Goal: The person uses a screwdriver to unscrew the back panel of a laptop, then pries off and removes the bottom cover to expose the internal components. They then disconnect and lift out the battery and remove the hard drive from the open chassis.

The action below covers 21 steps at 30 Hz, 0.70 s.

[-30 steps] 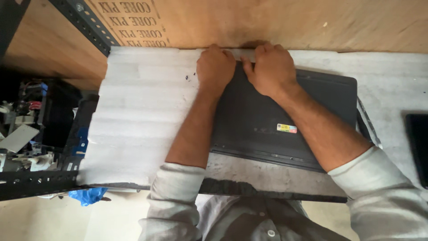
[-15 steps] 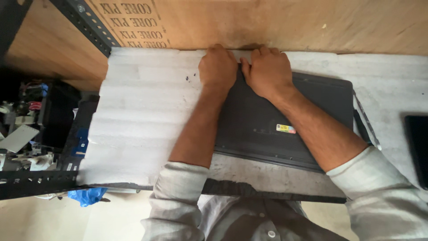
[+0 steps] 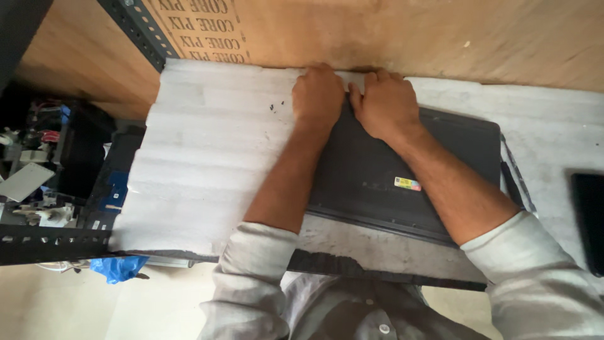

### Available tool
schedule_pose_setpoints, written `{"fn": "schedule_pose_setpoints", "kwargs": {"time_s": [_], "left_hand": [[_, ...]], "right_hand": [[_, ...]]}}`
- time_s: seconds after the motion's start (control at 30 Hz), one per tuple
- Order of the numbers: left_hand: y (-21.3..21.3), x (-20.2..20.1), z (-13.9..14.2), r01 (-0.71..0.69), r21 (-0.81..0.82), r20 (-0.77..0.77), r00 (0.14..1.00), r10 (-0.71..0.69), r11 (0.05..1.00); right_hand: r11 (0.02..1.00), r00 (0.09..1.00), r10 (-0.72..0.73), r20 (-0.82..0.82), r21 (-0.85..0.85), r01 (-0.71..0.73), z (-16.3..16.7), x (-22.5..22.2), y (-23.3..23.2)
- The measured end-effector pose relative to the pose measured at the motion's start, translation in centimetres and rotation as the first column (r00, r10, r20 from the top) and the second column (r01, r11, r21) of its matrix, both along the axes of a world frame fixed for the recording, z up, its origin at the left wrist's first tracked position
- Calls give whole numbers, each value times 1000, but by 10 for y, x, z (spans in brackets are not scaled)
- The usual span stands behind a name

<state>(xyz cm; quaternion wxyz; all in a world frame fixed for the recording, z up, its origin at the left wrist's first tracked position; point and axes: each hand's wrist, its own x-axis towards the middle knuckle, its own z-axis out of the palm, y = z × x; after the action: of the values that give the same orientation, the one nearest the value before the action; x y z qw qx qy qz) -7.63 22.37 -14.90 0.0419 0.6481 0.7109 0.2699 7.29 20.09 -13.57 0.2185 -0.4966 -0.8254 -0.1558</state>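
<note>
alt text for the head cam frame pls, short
Left hand and right hand press side by side on the far edge of a dark laptop lying shut on a white foam sheet, plywood board behind.

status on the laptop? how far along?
Done: the dark laptop lies closed, underside up, on the white foam sheet. In hand: left hand and right hand press side by side at its far edge. Left: the bottom cover looks still fitted; no removed parts visible.

A blue plastic bag [image 3: 117, 267] lies below a metal rack [image 3: 47, 242].
</note>
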Motion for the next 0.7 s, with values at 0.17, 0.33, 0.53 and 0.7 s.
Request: {"fn": "schedule_pose_setpoints", "kwargs": {"time_s": [0.17, 0.33, 0.53, 0.7], "left_hand": [[-6, 0, 4, 247, 191, -180, 960, -214, 950], [-10, -16, -5, 390, 234, -114, 921, -374, 890], [-14, -21, -4, 353, 32, -119, 930, -347, 935], [-13, -16, 1, 358, -36, -186, 915, -359, 933]], "right_hand": [[993, 999, 33, -43, -114, -38, 4, 7, 2], [937, 993, -5, -117, -347, -37, 10, 13, 0], [908, 990, -38, -136, -419, -23, 22, 61, -12], [919, 983, -151, -107, -380, 100, 20, 132, -35]]}}
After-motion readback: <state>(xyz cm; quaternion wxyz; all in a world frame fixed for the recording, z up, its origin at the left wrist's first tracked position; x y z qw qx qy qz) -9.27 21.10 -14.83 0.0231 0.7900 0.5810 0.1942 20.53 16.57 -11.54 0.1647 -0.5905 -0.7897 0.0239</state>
